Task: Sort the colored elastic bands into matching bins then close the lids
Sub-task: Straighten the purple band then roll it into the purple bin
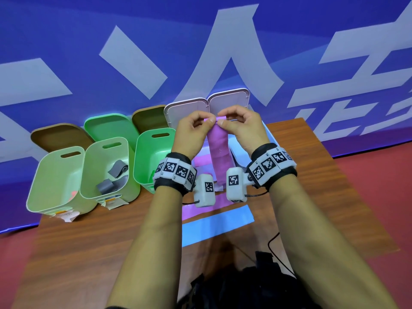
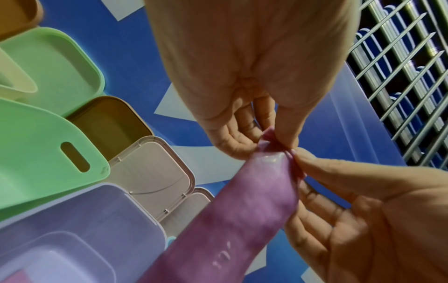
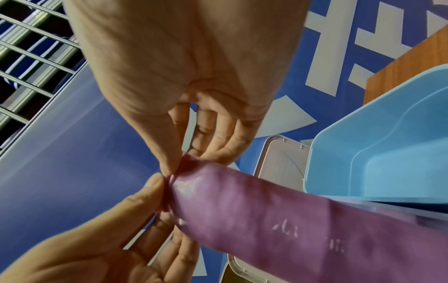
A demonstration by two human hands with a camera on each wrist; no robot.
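Above wooden table (image 1: 93,237), both hands' fingers (image 1: 209,122) pinch purple band's (image 1: 219,148) top edge.

1. Five bins (image 1: 58,181) are standing in a row along the table's (image 1: 89,241) far edge, lids (image 1: 187,110) propped behind them.
2. Two flat bands (image 1: 218,221) are lying nearer, before the right-hand bins.

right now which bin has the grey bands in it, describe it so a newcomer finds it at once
Start at the wooden table and the row of bins along its far edge, in front of the blue wall. Counting from the left end, it is the second bin, pale green with its lid open. It alone shows rolled grey bands inside.
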